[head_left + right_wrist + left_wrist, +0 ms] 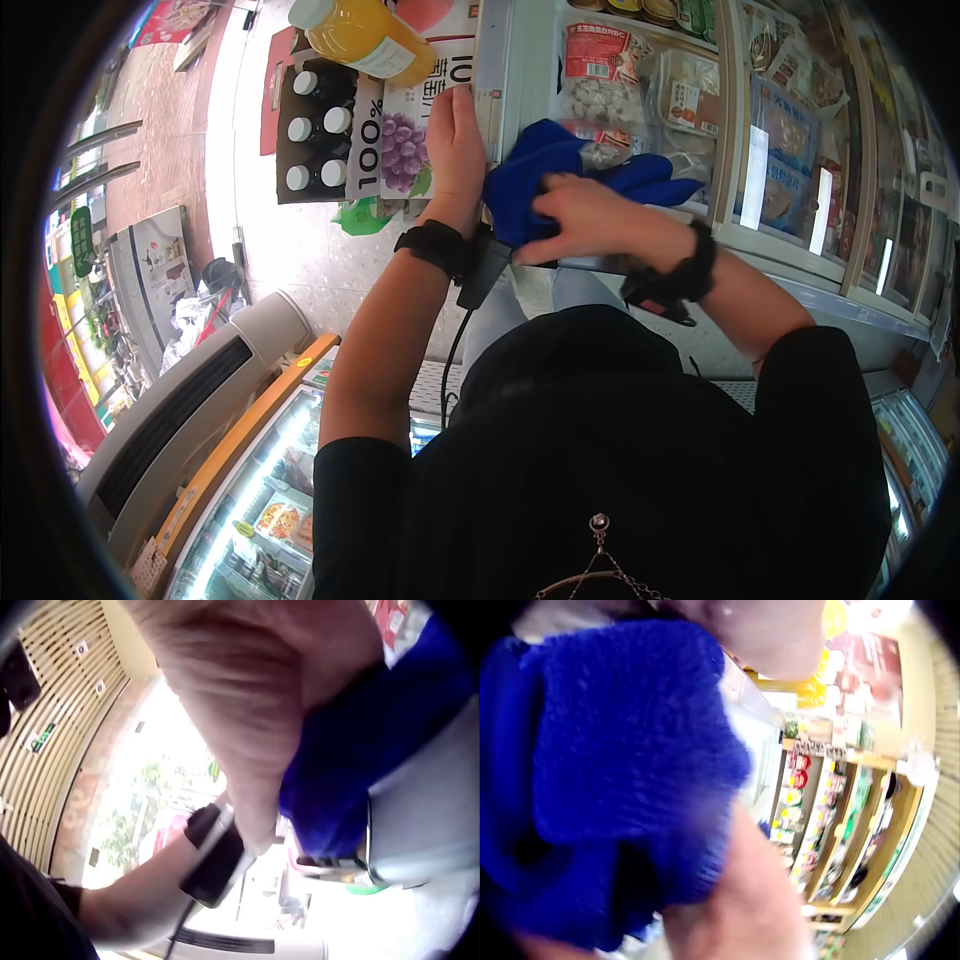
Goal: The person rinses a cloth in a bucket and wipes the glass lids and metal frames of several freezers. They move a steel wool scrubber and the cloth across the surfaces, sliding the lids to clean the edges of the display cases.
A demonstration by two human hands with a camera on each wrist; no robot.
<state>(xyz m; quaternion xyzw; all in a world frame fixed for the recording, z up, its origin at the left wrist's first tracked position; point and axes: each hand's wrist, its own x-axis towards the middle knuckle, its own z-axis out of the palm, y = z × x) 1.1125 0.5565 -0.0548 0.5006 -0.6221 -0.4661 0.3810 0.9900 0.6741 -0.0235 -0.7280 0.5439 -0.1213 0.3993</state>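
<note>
Blue cloth (540,175) lies bunched on the freezer's frame (495,60), the right hand (580,215) grasping it; left hand (455,140) rests flat beside it, grip released

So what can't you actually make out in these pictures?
- Head view: the right hand covers part of the blue cloth, so the glass beneath is hidden.
- Left wrist view: cloth and blur fill the frame.
- Right wrist view: the palm blocks its fingers.
- Freezer package labels: too small.
</note>
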